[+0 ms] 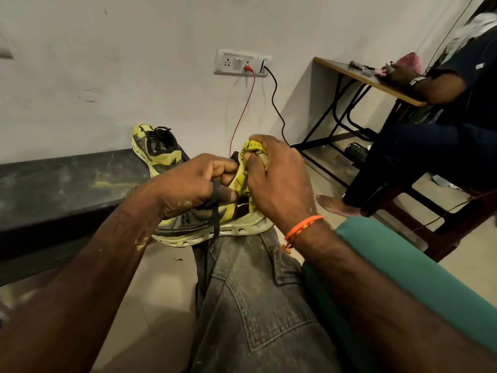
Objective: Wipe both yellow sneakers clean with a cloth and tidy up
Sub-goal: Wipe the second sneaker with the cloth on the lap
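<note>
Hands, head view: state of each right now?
Left hand: closed, gripping the near sneaker at its black lace.
Right hand: closed, holding the yellow cloth against it.

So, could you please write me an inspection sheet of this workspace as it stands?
Surface: dark bench with yellow smears.
Job's things: one yellow sneaker on the person's knee; second sneaker on the bench; yellow cloth against the held sneaker.
Clutter: small items on side table, unclear.
Hands: left hand grips the sneaker and black lace; right hand grips the cloth.
Cables: red cable and black cable from wall socket.
Surroundings: another seated person, right.
</note>
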